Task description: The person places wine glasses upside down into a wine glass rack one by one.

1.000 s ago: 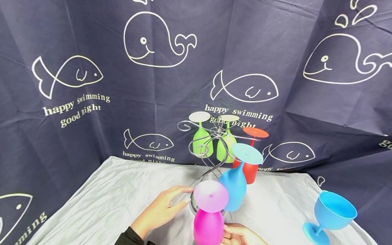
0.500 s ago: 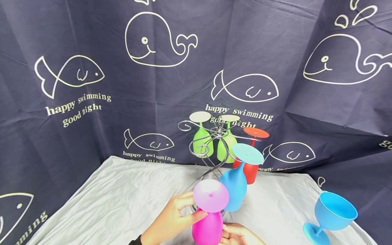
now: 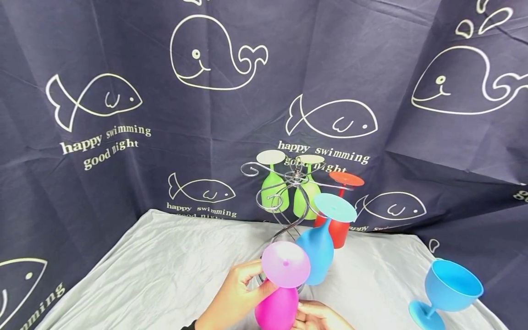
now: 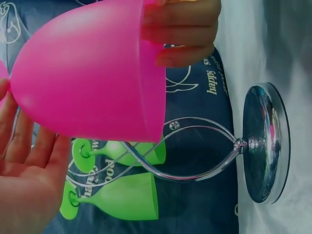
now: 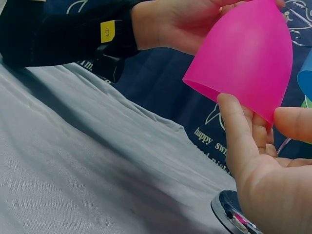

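Note:
A pink goblet (image 3: 277,308) is held upside down, foot up, in front of the metal rack. My left hand (image 3: 237,295) pinches its stem just beneath the foot. At the lower end, my right hand (image 3: 317,316) grips the bowl's rim between thumb and fingers. In the right wrist view, the goblet's bowl (image 5: 248,58) leans slightly, mouth downward. The chrome rack (image 3: 295,178) has curled arms, and its round base (image 4: 258,144) stands on the cloth. A blue goblet (image 3: 316,250) hangs inverted from it, right beside the pink one.
Two green goblets (image 3: 275,190) and a red goblet (image 3: 339,233) also hang upside down on the rack. Off to the right, another blue goblet (image 3: 449,286) stands upright. Pale cloth (image 3: 177,256) covers the table, and a dark printed curtain (image 3: 231,123) hangs behind.
My left hand has moved right from beside the goblet and taken hold of its stem. The goblet's bowl has swung slightly left, with my right hand staying at the rim.

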